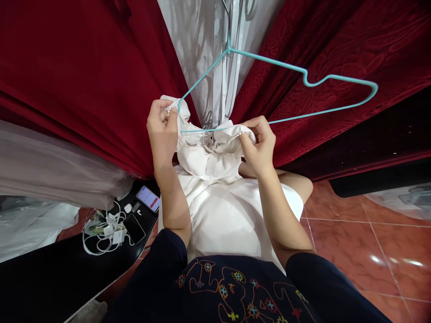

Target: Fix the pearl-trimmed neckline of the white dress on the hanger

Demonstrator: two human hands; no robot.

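Note:
A white dress (pixel 222 211) with pearl-like beads along its neckline drapes across my lap. My left hand (pixel 164 123) pinches its left shoulder, where one end of a light-blue hanger (pixel 269 59) meets the fabric. On the other side, my right hand (pixel 259 141) grips the right shoulder by the beaded edge. The hanger's bottom bar passes behind that shoulder, and its right end sticks out bare above and beyond my right hand. At the top, the hanger's hook hangs in front of white material.
Dark red curtains (pixel 84 67) fall on both sides. To the left, a black bench (pixel 43 278) carries a lit phone (pixel 148 198), a dark phone (pixel 134 229), tangled white cables (pixel 104 246) and small earbud-like items. Red tiles (pixel 336 242) cover the floor at right.

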